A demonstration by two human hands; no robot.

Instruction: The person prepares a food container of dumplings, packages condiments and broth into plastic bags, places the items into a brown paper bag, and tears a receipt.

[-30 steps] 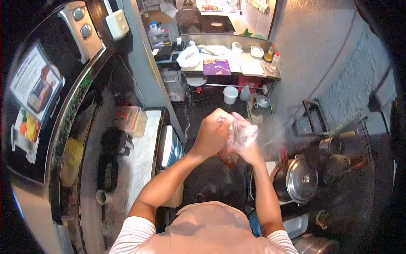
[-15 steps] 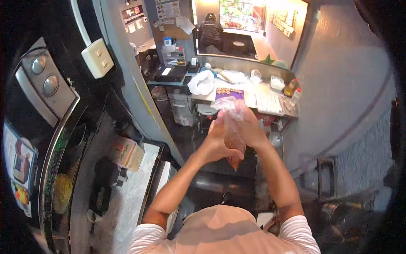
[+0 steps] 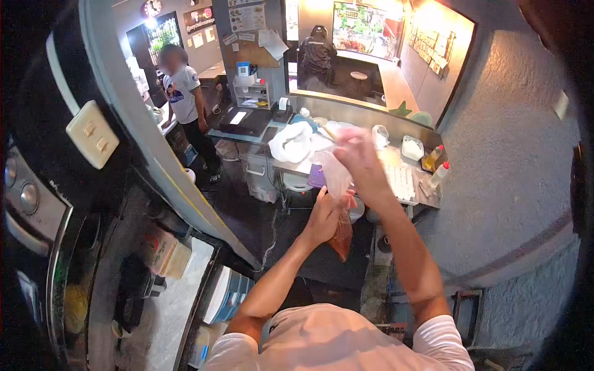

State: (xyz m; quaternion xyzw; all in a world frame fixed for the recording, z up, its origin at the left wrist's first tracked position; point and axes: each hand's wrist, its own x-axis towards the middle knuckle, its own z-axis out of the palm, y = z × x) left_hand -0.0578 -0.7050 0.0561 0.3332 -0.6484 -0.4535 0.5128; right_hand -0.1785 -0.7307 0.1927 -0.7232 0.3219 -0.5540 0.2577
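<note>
A clear plastic bag [image 3: 338,240] hangs in front of me, its pointed lower corner filled with something reddish-brown. My left hand [image 3: 324,216] is wrapped round the middle of the bag, just above the filling. Beside the bag's loose upper part is my right hand [image 3: 362,159], raised and smeared by motion. Whether its fingers grip the plastic does not show. Behind the bag, a purple tray or board [image 3: 317,176] is partly hidden on the worktable.
The worktable [image 3: 297,166] carries a white plastic bag [image 3: 292,141], a white tray [image 3: 401,182], a container [image 3: 412,147] and squeeze bottles [image 3: 439,174]. A person [image 3: 185,93] stands at left beyond the post [image 3: 179,179]; another [image 3: 317,52] is past the window opening. A counter [image 3: 179,297] runs at lower left.
My right hand has risen away from beside the left along the bag. My left hand stays round the bag. The view has turned left, bringing a standing person into sight.
</note>
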